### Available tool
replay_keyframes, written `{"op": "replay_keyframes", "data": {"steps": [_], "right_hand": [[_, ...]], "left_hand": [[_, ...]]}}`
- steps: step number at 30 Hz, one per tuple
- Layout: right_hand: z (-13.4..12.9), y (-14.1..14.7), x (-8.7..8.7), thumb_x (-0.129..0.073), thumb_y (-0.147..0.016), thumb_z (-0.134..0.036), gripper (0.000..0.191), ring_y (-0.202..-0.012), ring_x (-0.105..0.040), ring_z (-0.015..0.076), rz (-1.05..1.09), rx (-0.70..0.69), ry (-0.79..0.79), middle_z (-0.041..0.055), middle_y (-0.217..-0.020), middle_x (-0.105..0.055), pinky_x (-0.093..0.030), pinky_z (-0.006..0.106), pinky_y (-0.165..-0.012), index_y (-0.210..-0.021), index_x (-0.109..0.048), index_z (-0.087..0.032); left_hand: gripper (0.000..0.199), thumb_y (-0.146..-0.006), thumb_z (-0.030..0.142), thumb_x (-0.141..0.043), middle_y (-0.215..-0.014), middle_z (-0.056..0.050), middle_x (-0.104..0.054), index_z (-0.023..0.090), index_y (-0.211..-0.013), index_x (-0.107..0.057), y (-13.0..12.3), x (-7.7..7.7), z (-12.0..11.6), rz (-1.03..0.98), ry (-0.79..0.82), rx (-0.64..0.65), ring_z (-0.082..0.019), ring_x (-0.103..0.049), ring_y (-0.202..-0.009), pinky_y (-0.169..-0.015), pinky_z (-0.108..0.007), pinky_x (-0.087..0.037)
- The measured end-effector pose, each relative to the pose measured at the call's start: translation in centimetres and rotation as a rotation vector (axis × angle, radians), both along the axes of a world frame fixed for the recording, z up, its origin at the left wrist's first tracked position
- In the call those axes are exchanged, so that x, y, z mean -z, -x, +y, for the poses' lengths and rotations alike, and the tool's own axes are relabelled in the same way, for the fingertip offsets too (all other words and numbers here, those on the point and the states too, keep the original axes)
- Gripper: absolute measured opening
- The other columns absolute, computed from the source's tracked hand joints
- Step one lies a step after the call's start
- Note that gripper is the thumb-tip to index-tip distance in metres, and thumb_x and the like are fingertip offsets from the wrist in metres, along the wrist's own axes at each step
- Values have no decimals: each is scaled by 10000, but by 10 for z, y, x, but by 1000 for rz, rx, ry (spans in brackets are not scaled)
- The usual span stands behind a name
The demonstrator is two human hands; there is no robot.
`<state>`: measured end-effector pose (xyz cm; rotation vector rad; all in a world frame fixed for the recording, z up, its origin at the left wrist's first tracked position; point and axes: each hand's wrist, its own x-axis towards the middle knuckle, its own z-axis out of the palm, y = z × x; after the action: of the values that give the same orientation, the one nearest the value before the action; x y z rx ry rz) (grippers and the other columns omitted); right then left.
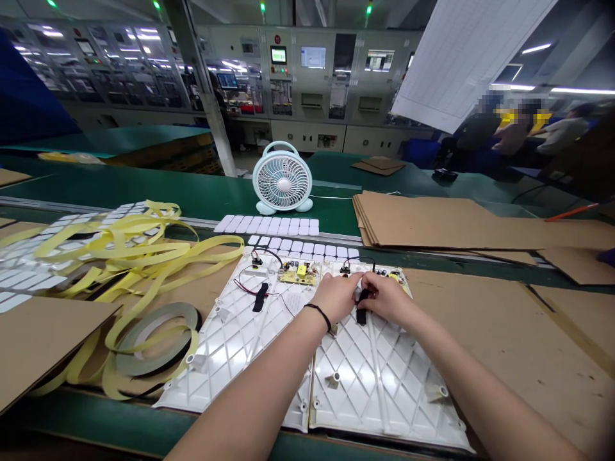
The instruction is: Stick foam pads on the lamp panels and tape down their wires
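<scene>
Two white ribbed plastic panels lie side by side, the left panel and the right panel. My left hand is closed over the upper part of the right panel, its fingertips meeting those of the other hand; what they hold is hidden. My right hand is closed, its thumb and fingers pinching at a strip of black tape on that panel. On the left panel, another black tape strip crosses thin wires, near a circuit board. The right panel's board is mostly covered by my hands.
At left, yellow backing strips tangle around a tape roll. Rows of white pads lie behind the panels, before a light-blue fan. Cardboard sheets are stacked at right. Several people sit in the far right background.
</scene>
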<state>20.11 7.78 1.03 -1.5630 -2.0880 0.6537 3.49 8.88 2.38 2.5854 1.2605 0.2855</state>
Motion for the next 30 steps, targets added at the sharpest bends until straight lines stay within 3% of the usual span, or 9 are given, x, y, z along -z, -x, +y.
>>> {"op": "replay_keyframes", "data": {"steps": [7,15,20,23,26,30], "right_hand": [[-8,2,-1,-698,-582,-95,404,-672,-497,139,-15,-38,28,-56,-725,-545,-325,218,-574,-786,-375,-229],[-7,5,3,-707,-585,-78,439,-628,-479,133,-30,21,63,-62,-679,-507,-307,220,-548,-810,-362,-231],[-7,5,4,-716,-570,-79,439,-666,-477,117,-5,34,44,-28,-852,-493,-325,221,-578,-840,-399,-220],[-7,3,4,-721,-572,-81,436,-695,-473,108,9,15,-3,-9,-964,-453,-338,217,-592,-871,-432,-216],[-7,1,6,-704,-582,-78,439,-706,-467,107,10,8,-16,-2,-1007,-434,-346,215,-597,-906,-445,-220],[-5,0,9,-617,-617,-33,407,-688,-454,103,-8,-13,-39,12,-1018,-428,-353,216,-602,-943,-456,-214]], "left_hand": [[467,-749,135,-484,-834,-1,-712,243,-1202,-454,0,-1,0,-30,19,-3,-240,-653,-864,-822,-389,-416],[433,-738,120,-503,-804,24,-718,233,-1156,-490,0,-2,1,-74,61,-1,-227,-650,-858,-843,-370,-414],[505,-706,102,-527,-845,22,-723,218,-1191,-446,3,-13,-4,-61,168,-15,-223,-631,-922,-866,-372,-409],[416,-719,129,-522,-929,-33,-710,182,-1129,-476,4,-22,-15,23,196,-24,-238,-614,-952,-854,-383,-414],[268,-794,128,-435,-941,-63,-681,188,-1027,-552,3,-24,-29,132,109,22,-228,-606,-909,-858,-402,-403],[344,-837,125,-379,-1037,-93,-618,191,-1127,-551,1,-13,-48,203,-79,74,-256,-541,-981,-830,-428,-396]]}}
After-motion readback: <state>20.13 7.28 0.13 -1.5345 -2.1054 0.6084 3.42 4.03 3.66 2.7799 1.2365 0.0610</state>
